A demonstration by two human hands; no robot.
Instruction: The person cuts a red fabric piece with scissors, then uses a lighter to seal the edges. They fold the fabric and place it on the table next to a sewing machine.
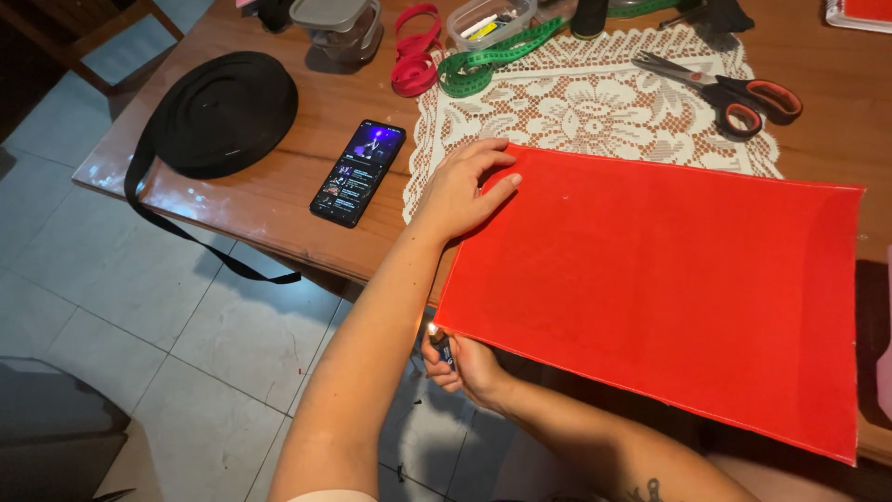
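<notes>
You are pressing your left hand (462, 193) flat, fingers spread, on the near-left corner area of the red sheet (669, 288), which is lying across the near edge of the wooden table (307, 167) and overhanging it toward you. Your right hand (465, 364) is gripping a small lighter (443, 350) tightly just below the sheet's overhanging corner, and a small flame is showing right at that edge.

Along the table's far edge, a clear plastic box (491, 22) is holding small items, yellow and white, too small to tell apart. A second clear tub (339, 26) beside it is lidded, and its contents are not readable. A green tape measure (492, 58) and a red strap (413, 56) are lying between them.

The lace mat (595, 102) is running partly under the sheet. Scissors (734, 91) are resting on the mat's far-right part. A phone (358, 173) and a roll of black strap (223, 113) are lying toward the left edge, the strap's loose end hanging off the table.
</notes>
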